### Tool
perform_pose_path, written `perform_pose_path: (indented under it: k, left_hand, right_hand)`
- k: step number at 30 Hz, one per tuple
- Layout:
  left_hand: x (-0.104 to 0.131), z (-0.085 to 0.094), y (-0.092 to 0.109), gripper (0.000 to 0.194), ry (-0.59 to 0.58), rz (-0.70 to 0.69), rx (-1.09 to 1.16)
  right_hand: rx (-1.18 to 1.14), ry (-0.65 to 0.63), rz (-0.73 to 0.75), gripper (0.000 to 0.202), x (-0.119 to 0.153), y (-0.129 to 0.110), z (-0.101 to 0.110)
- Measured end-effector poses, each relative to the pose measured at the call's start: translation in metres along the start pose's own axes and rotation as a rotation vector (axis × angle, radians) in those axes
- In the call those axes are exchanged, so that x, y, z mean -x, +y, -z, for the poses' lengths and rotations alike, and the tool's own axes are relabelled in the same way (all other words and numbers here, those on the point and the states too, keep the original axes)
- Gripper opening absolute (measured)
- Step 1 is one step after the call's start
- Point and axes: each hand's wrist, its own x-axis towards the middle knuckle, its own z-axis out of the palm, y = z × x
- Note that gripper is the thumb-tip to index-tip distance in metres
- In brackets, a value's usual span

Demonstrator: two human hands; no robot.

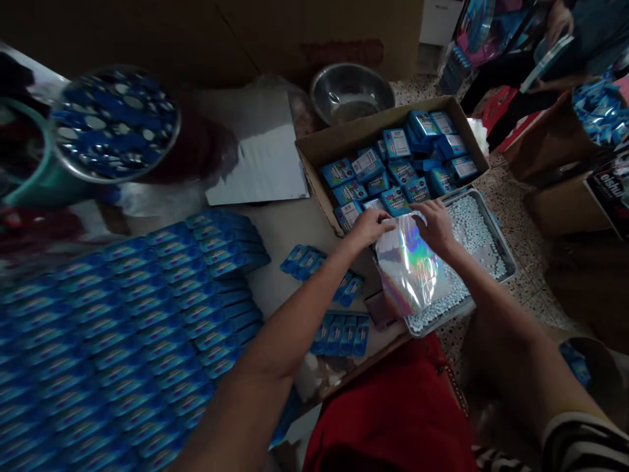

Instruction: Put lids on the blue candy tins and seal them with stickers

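Between both hands, iridescent film.

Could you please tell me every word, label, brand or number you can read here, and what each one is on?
"CARAMELO" and, below it, a word starting "MAC": small blue boxes.
"eishu" or "elshu", unclear: dark box at far right.
Too blurred: red lettering on the cardboard; stacked blue packs; any print on the white sheet.
No readable text: iridescent film.
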Motion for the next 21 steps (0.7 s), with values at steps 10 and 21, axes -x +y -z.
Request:
perform_pose_path:
  k: [10,21]
  left_hand:
    - [0.026,0.006,0.015,0.008,0.017,-0.074,-0.260]
    - [0.070,0.002,0.008,0.002,0.095,-0.045,-0.181]
  right_hand:
    - [-0.045,-0.052,0.063,0.051,0.039,-0.002,-0.017]
    - [-0.424,-0.377,0.126,0.012,0.009,0.014,0.008]
